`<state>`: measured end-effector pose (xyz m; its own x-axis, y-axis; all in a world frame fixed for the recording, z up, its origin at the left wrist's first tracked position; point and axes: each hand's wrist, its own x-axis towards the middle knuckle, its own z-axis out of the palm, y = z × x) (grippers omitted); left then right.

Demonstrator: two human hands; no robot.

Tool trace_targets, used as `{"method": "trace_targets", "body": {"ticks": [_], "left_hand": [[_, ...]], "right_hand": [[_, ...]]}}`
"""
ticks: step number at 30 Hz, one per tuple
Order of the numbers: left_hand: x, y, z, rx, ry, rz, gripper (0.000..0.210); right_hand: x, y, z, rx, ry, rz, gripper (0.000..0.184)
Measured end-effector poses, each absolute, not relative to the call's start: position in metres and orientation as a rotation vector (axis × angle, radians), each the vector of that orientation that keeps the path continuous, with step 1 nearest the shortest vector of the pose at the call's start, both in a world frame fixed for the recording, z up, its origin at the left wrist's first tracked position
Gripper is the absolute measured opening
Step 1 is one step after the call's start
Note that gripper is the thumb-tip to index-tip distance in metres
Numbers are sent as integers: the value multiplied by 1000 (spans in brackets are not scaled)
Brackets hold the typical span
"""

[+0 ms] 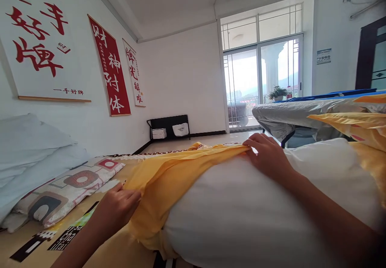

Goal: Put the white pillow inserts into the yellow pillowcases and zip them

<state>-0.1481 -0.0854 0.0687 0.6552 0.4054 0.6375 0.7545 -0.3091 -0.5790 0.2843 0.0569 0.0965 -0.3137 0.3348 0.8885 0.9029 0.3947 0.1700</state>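
A plump white pillow (pixel 235 211) lies across the bed in front of me, with a yellow pillowcase (pixel 169 179) around its left end. My left hand (pixel 122 203) is closed on the pillowcase at its left side, low and near me. Out at the far side of the pillow, my right hand (pixel 267 151) pinches the pillowcase's open edge between thumb and fingers. White filling shows bare between that edge and the right of the view. The pillow's far underside is hidden.
A patterned cushion (pixel 78 183) and pale blue bedding (pixel 33 155) lie at the left by the wall. More yellow fabric (pixel 358 125) is bunched at the right. Behind it stands a plastic-covered table (pixel 283 113). A low black rack (pixel 169 125) stands at the far wall.
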Motion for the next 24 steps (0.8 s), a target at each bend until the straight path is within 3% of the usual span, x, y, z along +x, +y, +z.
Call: {"method": "trace_targets", "body": {"ticks": [5, 8, 12, 19, 24], "left_hand": [[-186, -78, 79, -1630, -1127, -946, 30], [-198, -72, 85, -1575, -1080, -1027, 28], [-207, -68, 85, -1589, -970, -955, 30], [-243, -64, 83, -1584, -1081, -707, 35], [-221, -62, 83, -1538, -1233, -494, 42]], "right_hand": [[268, 38, 88, -1173, -1683, -882, 29], [249, 19, 82, -1101, -1782, -912, 33], [224, 11, 83, -995, -2104, -847, 41], [199, 42, 97, -1130, -2312, -424, 54], [193, 38, 106, -1047, -2453, -250, 49]]}}
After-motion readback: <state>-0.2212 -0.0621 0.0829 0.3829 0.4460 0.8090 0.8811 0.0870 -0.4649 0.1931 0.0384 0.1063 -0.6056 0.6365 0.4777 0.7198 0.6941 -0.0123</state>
